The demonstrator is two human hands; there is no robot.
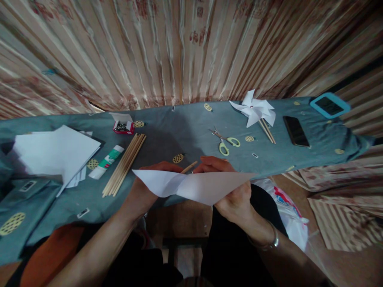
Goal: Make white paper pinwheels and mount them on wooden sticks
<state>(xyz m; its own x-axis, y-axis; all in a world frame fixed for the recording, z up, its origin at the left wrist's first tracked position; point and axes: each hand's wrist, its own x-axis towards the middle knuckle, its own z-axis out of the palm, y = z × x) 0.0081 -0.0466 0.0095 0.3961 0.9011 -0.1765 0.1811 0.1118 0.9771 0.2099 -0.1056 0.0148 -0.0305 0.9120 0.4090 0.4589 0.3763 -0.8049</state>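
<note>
A folded white paper pinwheel [206,186] is held edge-on above the table's front edge, its points spreading left and right. Behind its left side is my left hand [163,166], closed, with fingers largely hidden by the paper. A thin wooden stick [189,167] pokes out from those fingers toward the right. My right hand [237,201] grips the pinwheel's right side, its thumb and index finger bent close to the stick's tip. Whether a pin sits between those fingertips I cannot make out.
On the blue-green tablecloth [167,135] lie white paper sheets [56,149], a glue stick [107,162], several wooden sticks [125,165], a small red box of pins [123,126], scissors [224,142], a finished pinwheel [254,109], a phone [296,130] and a blue-framed device [330,105]. Curtains hang behind.
</note>
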